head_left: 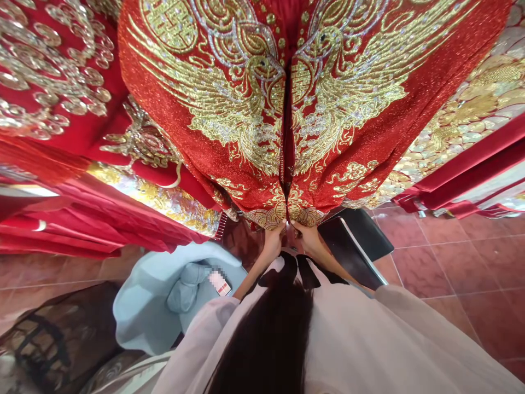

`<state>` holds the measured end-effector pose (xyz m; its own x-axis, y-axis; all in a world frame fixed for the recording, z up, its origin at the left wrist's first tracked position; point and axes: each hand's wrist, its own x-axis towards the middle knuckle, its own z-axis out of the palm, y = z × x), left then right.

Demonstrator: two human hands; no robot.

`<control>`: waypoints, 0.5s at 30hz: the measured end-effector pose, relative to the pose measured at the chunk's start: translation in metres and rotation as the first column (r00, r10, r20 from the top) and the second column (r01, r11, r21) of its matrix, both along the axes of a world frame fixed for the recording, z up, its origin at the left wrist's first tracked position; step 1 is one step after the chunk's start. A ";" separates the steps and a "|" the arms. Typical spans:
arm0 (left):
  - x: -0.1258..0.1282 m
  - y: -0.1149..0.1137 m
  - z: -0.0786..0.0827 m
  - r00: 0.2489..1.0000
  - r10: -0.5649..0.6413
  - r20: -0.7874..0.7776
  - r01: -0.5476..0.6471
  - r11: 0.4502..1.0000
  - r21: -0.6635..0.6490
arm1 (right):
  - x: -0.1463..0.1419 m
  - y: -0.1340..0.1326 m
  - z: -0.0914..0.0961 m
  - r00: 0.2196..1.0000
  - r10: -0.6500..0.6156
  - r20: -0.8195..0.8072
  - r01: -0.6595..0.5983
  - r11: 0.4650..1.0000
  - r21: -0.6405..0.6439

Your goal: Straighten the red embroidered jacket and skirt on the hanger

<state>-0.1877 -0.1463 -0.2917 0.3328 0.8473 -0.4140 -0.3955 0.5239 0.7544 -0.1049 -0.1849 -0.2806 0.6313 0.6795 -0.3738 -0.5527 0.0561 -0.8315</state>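
Note:
In front of me hangs a red jacket (197, 158) with gold phoenix embroidery and a sparkling surface. Its front opening runs down the middle, with zipper teeth (282, 158) along the edge. My left hand (272, 241) is closed on the left front corner of the hem, just beside the opening. On the other side, my right hand (307, 236) pinches the right front corner. The two hands are close together, with a narrow gap between them. Small parts at the fingertips are too tiny to make out.
More red garments with gold and beads hang at left (53, 82) and right (455, 115). A pale blue shell-shaped chair (135, 301) holds a phone (220, 282) and a cushion (184, 290). A black seat (348, 257) stands at right on the tiled floor (467, 262).

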 end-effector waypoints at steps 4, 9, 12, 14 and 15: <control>0.001 0.002 -0.009 0.999 0.009 -0.050 -0.006 0.999 0.044 | -0.002 0.005 -0.006 0.996 -0.077 -0.045 0.076 0.997 -0.023; 0.004 0.001 -0.016 0.997 0.032 -0.065 -0.027 0.997 0.069 | -0.005 0.010 -0.010 0.991 -0.084 -0.105 0.080 0.996 -0.044; 0.007 0.000 -0.017 0.998 0.013 -0.068 -0.008 0.998 0.070 | -0.005 0.012 -0.011 0.991 -0.069 -0.111 0.065 0.997 -0.045; 0.008 0.000 -0.019 0.998 -0.006 -0.070 0.011 0.998 0.065 | -0.003 0.014 -0.012 0.994 -0.060 -0.096 0.056 0.998 -0.041; 0.008 0.000 -0.020 0.997 -0.013 -0.071 0.018 0.998 0.063 | -0.002 0.014 -0.014 0.995 -0.054 -0.086 0.051 0.998 -0.040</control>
